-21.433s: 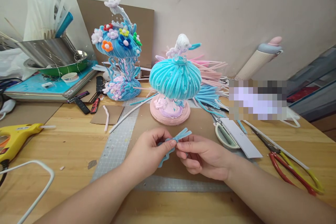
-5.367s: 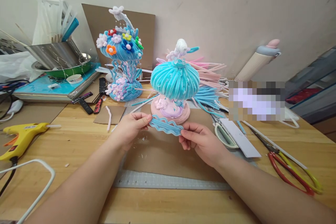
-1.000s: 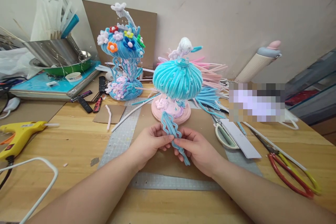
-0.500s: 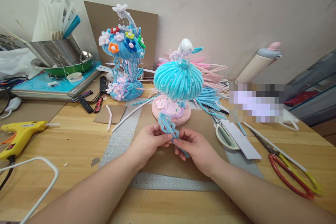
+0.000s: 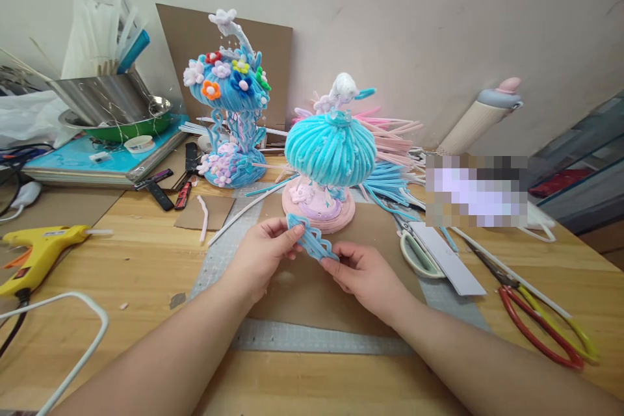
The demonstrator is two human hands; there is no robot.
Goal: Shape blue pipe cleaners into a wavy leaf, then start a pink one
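The left hand (image 5: pixel 260 253) and the right hand (image 5: pixel 368 279) each pinch one end of a blue pipe-cleaner bundle (image 5: pixel 314 244), above the cardboard sheet (image 5: pixel 302 302), before the pink base (image 5: pixel 341 216). Too strong pulling could, I think, straighten its wavy strands.

A craft workspace is showing here: on a pale wooden tabletop (image 5: pixel 302 378), a yellow plastic glue gun (image 5: pixel 49 240) is lying, flat brown cardboard (image 5: pixel 302 299) is partly covering a grey gridded cutting mat (image 5: pixel 322 340), red-and-yellow-handled metal scissors (image 5: pixel 509 284) are resting, and fuzzy blue craft stems (image 5: pixel 389 181) are lying heaped
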